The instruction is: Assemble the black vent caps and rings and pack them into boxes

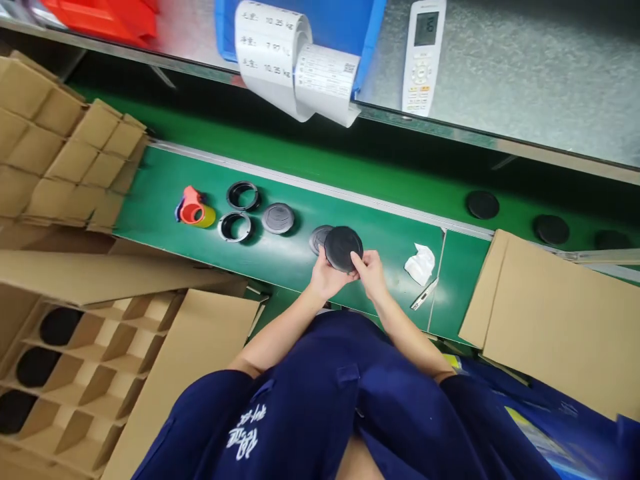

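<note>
Left hand [327,275] cupped beneath, right hand [369,270] pinching the edge: I've got the black disc [343,248] over the green bench [287,257]! Light, even pressure should serve, clear of the grey cap [318,239] peeking out beyond.

A green table [270,259] with a pale rail [320,185] along its far edge stood lower than a grey shelf [525,80], whose top dully reflected light above dark shadow.
</note>
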The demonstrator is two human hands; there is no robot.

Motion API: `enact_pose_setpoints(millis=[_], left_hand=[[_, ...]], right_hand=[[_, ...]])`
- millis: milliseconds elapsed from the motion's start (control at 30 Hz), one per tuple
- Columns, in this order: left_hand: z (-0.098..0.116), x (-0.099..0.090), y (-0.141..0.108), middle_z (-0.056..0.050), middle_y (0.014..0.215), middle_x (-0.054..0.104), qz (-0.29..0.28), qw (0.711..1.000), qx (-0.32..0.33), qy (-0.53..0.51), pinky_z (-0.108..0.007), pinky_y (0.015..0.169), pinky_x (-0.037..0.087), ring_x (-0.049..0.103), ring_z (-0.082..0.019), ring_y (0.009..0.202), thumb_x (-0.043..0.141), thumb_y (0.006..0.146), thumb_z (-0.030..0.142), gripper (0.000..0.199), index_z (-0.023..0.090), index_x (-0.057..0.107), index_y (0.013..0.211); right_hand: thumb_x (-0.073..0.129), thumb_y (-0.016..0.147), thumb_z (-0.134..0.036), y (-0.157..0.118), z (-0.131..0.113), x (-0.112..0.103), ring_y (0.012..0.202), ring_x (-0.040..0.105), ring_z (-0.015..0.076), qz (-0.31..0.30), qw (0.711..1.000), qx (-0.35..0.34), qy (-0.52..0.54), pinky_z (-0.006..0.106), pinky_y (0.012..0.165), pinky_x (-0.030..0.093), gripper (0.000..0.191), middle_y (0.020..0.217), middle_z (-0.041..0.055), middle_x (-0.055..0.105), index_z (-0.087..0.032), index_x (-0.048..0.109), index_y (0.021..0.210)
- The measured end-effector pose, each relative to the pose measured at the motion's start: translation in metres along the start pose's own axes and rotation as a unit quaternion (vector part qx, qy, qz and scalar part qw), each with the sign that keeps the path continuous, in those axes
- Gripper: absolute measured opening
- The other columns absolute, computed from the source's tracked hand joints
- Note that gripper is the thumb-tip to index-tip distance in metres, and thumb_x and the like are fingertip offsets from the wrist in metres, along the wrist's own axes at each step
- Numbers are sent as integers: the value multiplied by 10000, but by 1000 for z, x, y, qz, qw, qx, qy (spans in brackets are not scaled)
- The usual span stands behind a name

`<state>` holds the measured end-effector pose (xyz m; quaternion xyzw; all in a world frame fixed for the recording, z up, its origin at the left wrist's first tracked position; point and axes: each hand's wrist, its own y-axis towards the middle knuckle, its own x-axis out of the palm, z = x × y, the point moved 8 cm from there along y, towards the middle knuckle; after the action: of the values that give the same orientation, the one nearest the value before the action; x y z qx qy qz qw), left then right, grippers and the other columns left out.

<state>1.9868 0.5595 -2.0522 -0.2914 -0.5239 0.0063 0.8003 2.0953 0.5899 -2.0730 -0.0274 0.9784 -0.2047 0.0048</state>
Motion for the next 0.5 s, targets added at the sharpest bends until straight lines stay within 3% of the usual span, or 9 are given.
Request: enact_pose_setpoints(millis=[133,333,400,500], left_hand=[[23,6,-18,-172,1476,583,-8,999,41,-31,-619,1082,457,507,-421,1386,358,932,823,830,195,592,1422],[53,-12,-41,-219,1410,623,28,990,110,-80,-659,1080,448,518,-439,1370,292,951,814,891,120,554,1445],[61,-18,-48,-198,1380,651,40,988,118,-94,-624,1105,449,545,-400,1357,266,991,759,836,117,554,1442],[75,-23,-60,-161,1360,674,55,985,132,-100,-581,1123,456,583,-351,1324,254,1016,722,787,136,551,1449]], right_hand=[[780,761,-546,-9,-36,23,595,586,157,-66,991,-103,-63,289,597,517,761,645,-105,523,-249,437,1372],[687,818,-664,-8,-53,58,548,532,172,-224,967,-69,-99,311,540,476,967,688,-52,556,-208,311,1583],[644,886,-641,-12,-65,68,658,565,195,-230,942,-143,-198,349,655,521,901,769,-9,576,-250,312,1627],[584,968,-579,-18,-87,84,965,559,261,-179,860,-307,-367,440,920,508,615,1005,82,576,-320,546,1525]])
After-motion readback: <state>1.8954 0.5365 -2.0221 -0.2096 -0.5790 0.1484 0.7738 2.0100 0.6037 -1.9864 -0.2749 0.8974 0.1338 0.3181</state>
